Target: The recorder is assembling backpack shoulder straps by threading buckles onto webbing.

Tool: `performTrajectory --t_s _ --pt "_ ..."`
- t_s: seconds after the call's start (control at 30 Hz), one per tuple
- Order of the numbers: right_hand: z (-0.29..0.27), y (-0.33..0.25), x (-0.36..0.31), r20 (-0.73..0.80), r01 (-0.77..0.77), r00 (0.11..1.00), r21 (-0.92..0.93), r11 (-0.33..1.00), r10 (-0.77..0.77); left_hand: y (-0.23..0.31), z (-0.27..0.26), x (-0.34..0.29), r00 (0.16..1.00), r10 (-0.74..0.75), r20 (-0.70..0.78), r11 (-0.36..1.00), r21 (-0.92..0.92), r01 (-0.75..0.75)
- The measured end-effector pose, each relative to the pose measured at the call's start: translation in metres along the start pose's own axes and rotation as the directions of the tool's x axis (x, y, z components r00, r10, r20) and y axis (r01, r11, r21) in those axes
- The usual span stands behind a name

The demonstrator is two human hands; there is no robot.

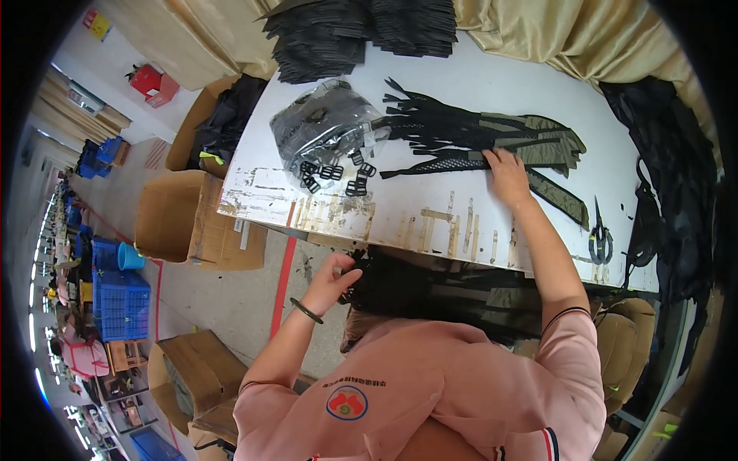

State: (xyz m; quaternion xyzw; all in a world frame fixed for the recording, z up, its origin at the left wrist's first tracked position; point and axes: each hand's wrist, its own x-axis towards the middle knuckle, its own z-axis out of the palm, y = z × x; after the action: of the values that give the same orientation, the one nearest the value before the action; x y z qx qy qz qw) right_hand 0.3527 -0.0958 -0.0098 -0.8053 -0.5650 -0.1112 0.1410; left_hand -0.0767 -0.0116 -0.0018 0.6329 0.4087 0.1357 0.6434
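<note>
White tbl. (500, 84), near edge worn w/ brown tape marks (430, 215). Far side: two stks. of blk. flat pcs. (315, 38), side by side. L. of ctr.: clear plastic bag (323, 123), dark contents; blk. buckles (357, 187) at its near edge. Ctr.–R.: blk. mesh/olive straps (530, 138), fanned, overlapping. Near R. corner: scissors (600, 228).

Flat straps (453, 127), black mesh at the left and olive fabric at the right, lie fanned and overlapping across the middle of the bench (265, 154); one slants toward its near right corner. A dark, bunched bundle (396, 284) sits below its near edge.
</note>
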Motion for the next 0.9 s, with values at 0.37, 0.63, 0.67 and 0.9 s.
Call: performTrajectory --t_s 0.37,0.63,0.67,0.9 --pt "-0.03 -0.035 -0.046 -0.132 0.13 0.984 0.053 0.99 -0.122 0.059 0.041 0.112 0.623 0.78 0.06 0.41 0.703 -0.581" --pt "-0.029 -0.041 -0.133 -0.087 -0.012 0.996 0.067 0.998 0.018 0.033 0.061 0.121 0.682 0.62 0.389 0.24 0.733 -0.637" --pt "-0.03 -0.041 -0.136 -0.048 -0.049 0.997 0.083 0.995 0.053 0.036 0.064 0.112 0.672 0.655 0.344 0.295 0.703 -0.647" --pt "-0.027 -0.045 -0.131 -0.075 -0.072 0.994 0.043 0.996 0.075 0.021 0.055 0.106 0.698 0.636 0.329 0.279 0.745 -0.606"
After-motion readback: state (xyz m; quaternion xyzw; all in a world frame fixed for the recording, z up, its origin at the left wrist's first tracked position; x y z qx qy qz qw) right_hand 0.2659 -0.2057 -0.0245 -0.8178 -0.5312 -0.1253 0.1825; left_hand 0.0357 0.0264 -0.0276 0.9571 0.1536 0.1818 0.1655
